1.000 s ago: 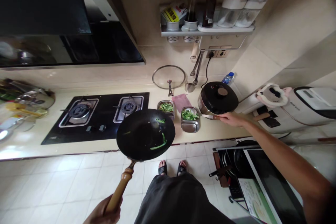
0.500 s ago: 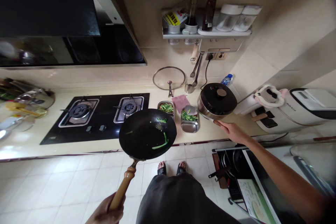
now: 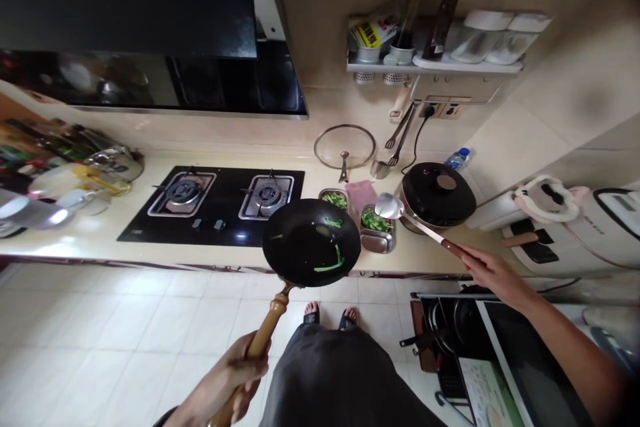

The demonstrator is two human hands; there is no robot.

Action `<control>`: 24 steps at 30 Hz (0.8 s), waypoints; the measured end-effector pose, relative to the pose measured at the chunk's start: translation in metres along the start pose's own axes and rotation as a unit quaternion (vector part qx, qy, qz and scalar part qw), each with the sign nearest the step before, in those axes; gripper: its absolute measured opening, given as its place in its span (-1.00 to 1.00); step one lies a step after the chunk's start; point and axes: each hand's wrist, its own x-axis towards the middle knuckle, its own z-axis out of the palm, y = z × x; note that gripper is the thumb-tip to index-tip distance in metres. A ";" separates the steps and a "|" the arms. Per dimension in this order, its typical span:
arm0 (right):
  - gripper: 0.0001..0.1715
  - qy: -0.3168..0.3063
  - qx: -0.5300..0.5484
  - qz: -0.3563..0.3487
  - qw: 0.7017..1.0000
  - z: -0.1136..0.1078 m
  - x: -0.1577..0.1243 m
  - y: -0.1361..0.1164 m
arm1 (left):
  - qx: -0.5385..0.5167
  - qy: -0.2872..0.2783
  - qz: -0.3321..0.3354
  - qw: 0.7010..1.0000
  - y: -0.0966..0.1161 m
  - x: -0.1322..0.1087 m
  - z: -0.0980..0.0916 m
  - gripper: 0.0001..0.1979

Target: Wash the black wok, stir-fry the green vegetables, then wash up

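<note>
My left hand (image 3: 235, 377) is closed round the wooden handle (image 3: 263, 337) of a black wok (image 3: 311, 241), held out over the counter's front edge. A few green vegetable strips (image 3: 330, 265) lie in the wok. My right hand (image 3: 493, 273) grips the dark handle end of a metal spatula (image 3: 400, 212), whose blade hovers above a steel tray of greens (image 3: 376, 225). A second steel tray of greens (image 3: 334, 200) sits just behind the wok.
A two-burner gas hob (image 3: 220, 203) lies left of the wok under a range hood (image 3: 150, 27). A black-lidded cooker (image 3: 437, 193), a glass lid (image 3: 344, 145), a pink cloth (image 3: 361, 190) and a wall shelf (image 3: 435, 67) with bottles stand behind. An open dish rack (image 3: 450, 327) is below right.
My right hand has lifted the spatula out from beside the cooker and swung its blade up over the right tray. The view has turned left; the wok stays held level.
</note>
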 end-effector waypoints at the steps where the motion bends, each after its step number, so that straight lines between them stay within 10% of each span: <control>1: -0.07 0.000 0.006 -0.002 1.000 -0.001 -0.008 -0.007 | 0.002 -0.003 0.000 1.000 0.000 0.001 0.000 -0.57; 8: -0.25 -0.046 -0.136 -0.122 0.982 0.049 -0.019 -0.062 | 0.032 -0.031 0.010 0.999 0.004 0.013 -0.002 -0.62; 13: -0.28 0.004 -0.492 -0.356 0.794 0.127 0.006 -0.069 | 0.045 -0.041 0.035 0.998 0.013 0.018 0.001 -0.65; 18: 0.04 0.014 -0.697 -0.418 0.582 0.151 -0.045 -0.063 | 0.047 -0.046 0.034 0.997 0.021 0.013 0.001 -0.65; 24: 0.08 -0.014 -0.672 -0.474 0.569 0.131 -0.084 -0.100 | 0.011 -0.036 0.026 0.999 0.017 0.012 -0.002 -0.65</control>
